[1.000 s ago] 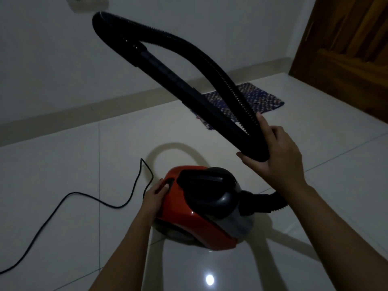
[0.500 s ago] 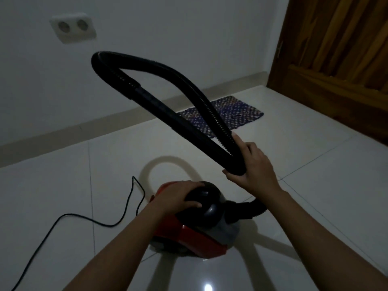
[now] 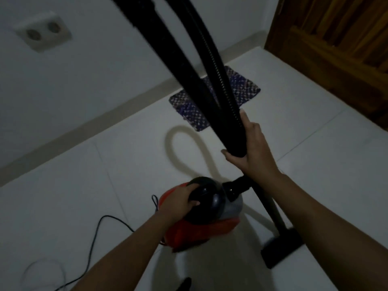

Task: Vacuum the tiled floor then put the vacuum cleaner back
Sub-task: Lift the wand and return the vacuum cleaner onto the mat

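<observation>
- The tiled floor (image 3: 63,206) fills the lower two thirds of the frame, pale and glossy; carrying across it calls for a steady walk, since a slick tile gives poor footing with a load in both hands.
- The wooden door (image 3: 336,49) stands at the upper right, and a patterned mat (image 3: 189,108) lies by the wall at upper centre; I would steer clear of both.
- The canister vacuum cleaner (image 3: 201,227), red with a black top, sits at lower centre. It looks slightly blurred, so I judge it is being lifted; whether it is clear of the floor I cannot tell.
- The hose and wand (image 3: 199,70) rise as a doubled black bundle to the top edge. Keeping them upright and close to the body should stop them swinging.
- The floor nozzle (image 3: 281,246) rests at lower right, at or near the tile; it is best raised before moving off.
- The right hand (image 3: 254,150), centre right, is wrapped closed around the doubled hose and wand.
- The left hand (image 3: 180,202) is curled closed over the black handle on top of the canister; a full grip under the handle would carry better than fingertips.
- The power cord (image 3: 94,238) trails at lower left, and could snag a foot; the wall socket (image 3: 43,31) at upper left shows no plug.
</observation>
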`<state>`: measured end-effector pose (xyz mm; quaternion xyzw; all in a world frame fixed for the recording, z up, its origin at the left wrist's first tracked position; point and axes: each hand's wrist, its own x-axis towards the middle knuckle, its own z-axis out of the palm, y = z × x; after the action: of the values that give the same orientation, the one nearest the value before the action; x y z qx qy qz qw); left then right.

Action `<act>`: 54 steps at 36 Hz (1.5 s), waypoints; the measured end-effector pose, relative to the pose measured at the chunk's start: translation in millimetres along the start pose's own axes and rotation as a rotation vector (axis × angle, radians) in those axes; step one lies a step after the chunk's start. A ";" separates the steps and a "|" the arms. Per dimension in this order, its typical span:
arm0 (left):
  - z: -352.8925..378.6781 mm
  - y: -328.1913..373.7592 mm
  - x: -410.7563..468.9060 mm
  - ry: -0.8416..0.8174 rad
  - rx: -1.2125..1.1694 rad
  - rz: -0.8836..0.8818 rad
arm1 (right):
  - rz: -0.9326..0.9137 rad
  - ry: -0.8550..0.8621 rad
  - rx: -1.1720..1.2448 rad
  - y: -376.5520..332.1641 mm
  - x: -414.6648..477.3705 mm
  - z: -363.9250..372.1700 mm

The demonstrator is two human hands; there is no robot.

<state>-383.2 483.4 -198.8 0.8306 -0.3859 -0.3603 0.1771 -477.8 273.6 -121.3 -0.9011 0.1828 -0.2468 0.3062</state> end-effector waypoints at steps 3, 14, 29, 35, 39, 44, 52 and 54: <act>-55.5 17.5 -11.0 0.056 -0.127 -0.063 | 0.023 0.031 0.053 -41.0 59.5 -27.8; -238.2 73.3 69.8 0.163 -0.118 -0.139 | -0.002 0.029 0.156 -70.3 270.1 -61.6; -362.3 88.3 290.7 0.313 -0.154 -0.247 | -0.089 -0.066 0.322 30.4 511.4 -24.6; -370.4 76.8 363.3 0.341 -0.266 -0.273 | -0.170 0.045 0.268 73.4 575.1 13.8; -356.9 70.5 404.9 0.361 -0.315 -0.299 | -0.180 0.064 0.283 107.2 596.3 45.3; -335.1 60.9 451.8 0.387 -0.349 -0.347 | -0.206 0.062 0.340 153.9 604.0 72.0; -294.2 13.6 514.2 0.463 -0.304 -0.316 | -0.202 -0.125 0.486 206.1 622.0 107.2; -286.8 -3.1 531.3 0.471 -0.287 -0.300 | -0.192 -0.150 0.520 222.5 620.8 115.8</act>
<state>64.4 81.6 -251.5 0.9054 -0.1525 -0.2311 0.3220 50.7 -137.2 -137.5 -0.8211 0.0039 -0.2459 0.5150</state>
